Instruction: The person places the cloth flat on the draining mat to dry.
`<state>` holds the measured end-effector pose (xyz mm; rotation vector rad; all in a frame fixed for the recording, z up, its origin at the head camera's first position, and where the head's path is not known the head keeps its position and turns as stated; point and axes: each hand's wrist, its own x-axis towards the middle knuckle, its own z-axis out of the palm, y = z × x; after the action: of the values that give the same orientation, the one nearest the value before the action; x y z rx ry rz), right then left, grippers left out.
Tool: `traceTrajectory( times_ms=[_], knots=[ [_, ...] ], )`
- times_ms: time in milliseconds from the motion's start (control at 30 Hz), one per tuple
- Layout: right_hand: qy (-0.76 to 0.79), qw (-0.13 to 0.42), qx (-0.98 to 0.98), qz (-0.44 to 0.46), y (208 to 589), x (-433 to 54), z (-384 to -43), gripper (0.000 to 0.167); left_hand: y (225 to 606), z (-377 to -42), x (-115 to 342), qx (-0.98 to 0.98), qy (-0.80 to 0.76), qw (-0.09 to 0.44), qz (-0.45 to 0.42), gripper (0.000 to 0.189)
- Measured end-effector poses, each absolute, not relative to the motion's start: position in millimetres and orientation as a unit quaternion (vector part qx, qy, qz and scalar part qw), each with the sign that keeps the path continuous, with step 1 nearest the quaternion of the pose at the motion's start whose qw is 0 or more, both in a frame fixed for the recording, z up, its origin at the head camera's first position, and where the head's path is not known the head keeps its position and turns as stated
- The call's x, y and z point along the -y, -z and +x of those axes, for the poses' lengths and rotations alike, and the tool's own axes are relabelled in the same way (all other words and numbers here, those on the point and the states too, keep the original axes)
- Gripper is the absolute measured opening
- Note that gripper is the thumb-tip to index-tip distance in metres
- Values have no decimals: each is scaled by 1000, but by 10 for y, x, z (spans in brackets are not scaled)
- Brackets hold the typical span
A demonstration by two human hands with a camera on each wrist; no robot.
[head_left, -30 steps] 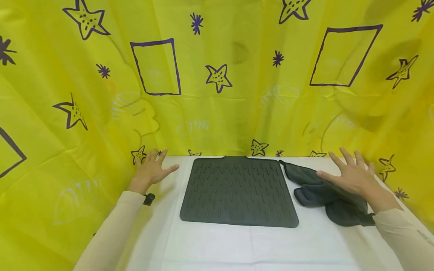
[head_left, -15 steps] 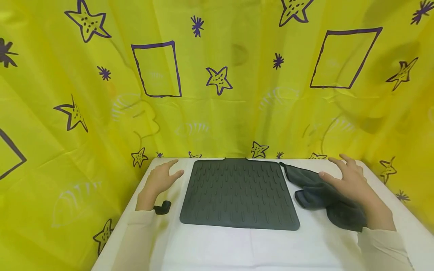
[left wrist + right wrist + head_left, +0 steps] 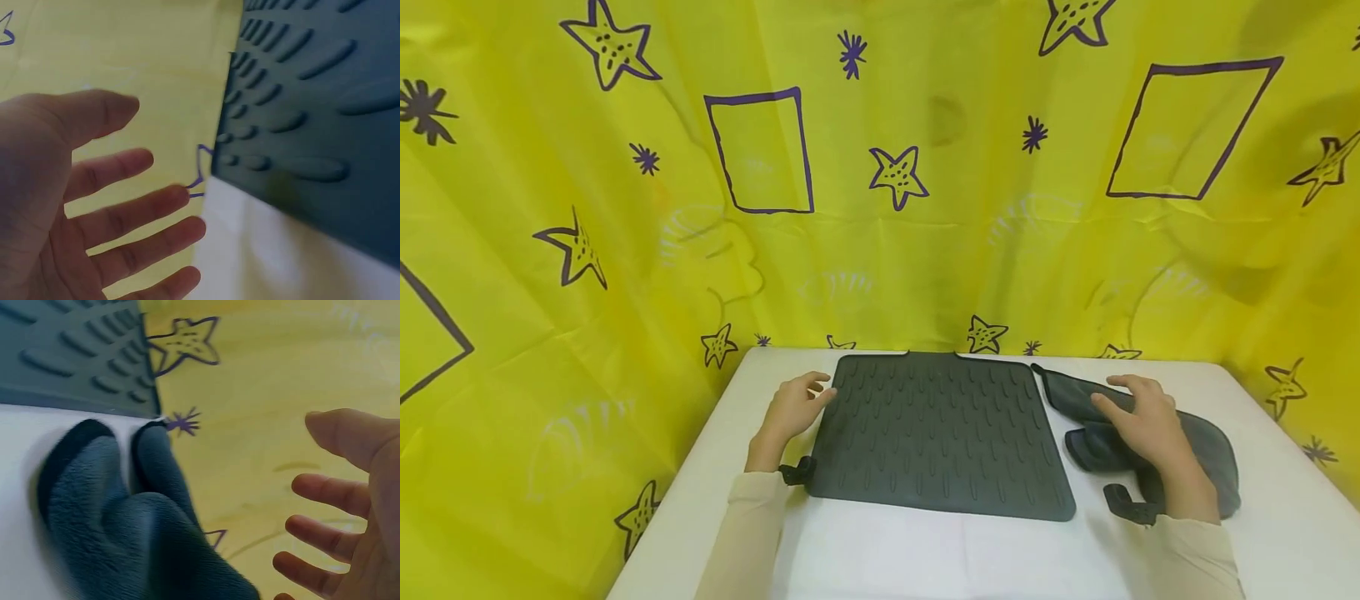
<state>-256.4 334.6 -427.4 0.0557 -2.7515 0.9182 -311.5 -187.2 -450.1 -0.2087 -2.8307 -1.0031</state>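
A dark grey mat [image 3: 936,433] with raised oval ridges lies flat on the white table. Beside its left edge is my left hand [image 3: 793,412], fingers relaxed, holding nothing; the left wrist view shows the thumb and fingers [image 3: 137,215] apart from the mat. To the mat's right lies a crumpled dark grey cloth [image 3: 1210,450] with a fuzzy surface and a black border. Over the cloth, in the head view, is my right hand [image 3: 1150,421], its fingers loosely bent with nothing between them. The right wrist view has the cloth [image 3: 125,519] to the left of the spread fingers [image 3: 325,537].
A yellow curtain [image 3: 850,250] printed with purple stars and squares hangs behind the table and along both sides. The white tabletop [image 3: 925,554] extends in front of the mat. Each wrist wears a black strap [image 3: 797,472] with a small mount.
Both hands have drawn down and inward, the left toward the mat's left edge, the right across the cloth. Their spread fingers have relaxed. The mat and cloth stay put on the table.
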Motion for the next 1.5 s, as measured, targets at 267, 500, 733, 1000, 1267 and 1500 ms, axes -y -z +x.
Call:
traceTrajectory(
  times_ms=[267,500,733,1000,1267,1500],
  knots=[
    [-278,65,958,8,4380,-3389,-2602,68,4698,-3171,1751,941,329,61,-40,42],
    [-250,-9,968,-4,4466,-3509,-2602,80,4735,-3160,1691,946,318,64,-22,43],
    [-237,-43,970,-30,4437,-3675,-2571,88,4741,-3163,1664,949,311,60,-16,49],
    [-229,-94,966,-79,4438,-3803,-2494,94,4751,-3166,1686,955,291,57,-2,52],
    [-219,-83,970,-61,4548,-3804,-2511,93,4754,-3144,1689,958,281,63,3,48],
    [-242,-88,965,-54,4567,-3834,-2528,86,4755,-3128,1683,957,285,58,5,46]
  ],
)
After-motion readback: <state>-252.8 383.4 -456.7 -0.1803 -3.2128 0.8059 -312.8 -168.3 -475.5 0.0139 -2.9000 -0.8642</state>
